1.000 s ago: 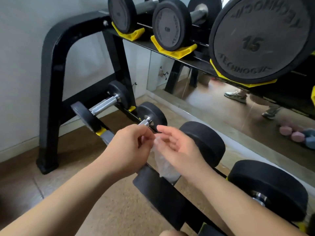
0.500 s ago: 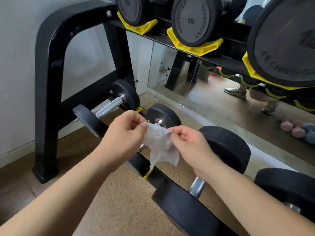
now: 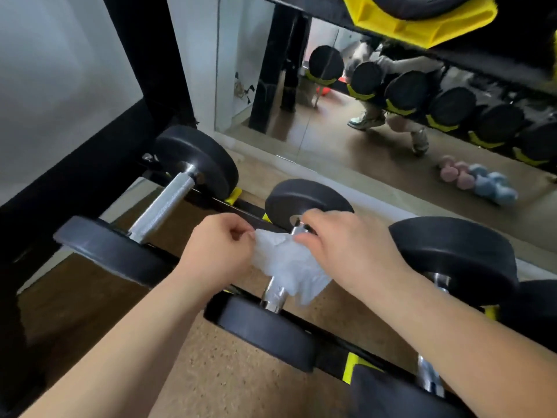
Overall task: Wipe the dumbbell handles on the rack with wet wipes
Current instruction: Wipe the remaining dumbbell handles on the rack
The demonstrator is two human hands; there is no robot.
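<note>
Held clear of the rack half a second ago, the wet wipe (image 3: 286, 267) now drapes over the dumbbell handle (image 3: 275, 292) at frame centre, left hand (image 3: 217, 248) and right hand (image 3: 346, 251) each pinching an edge, so wiping looks ready to begin.

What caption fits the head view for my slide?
Left hand and right hand hold a wet wipe over a dumbbell handle on the lower rack.
</note>
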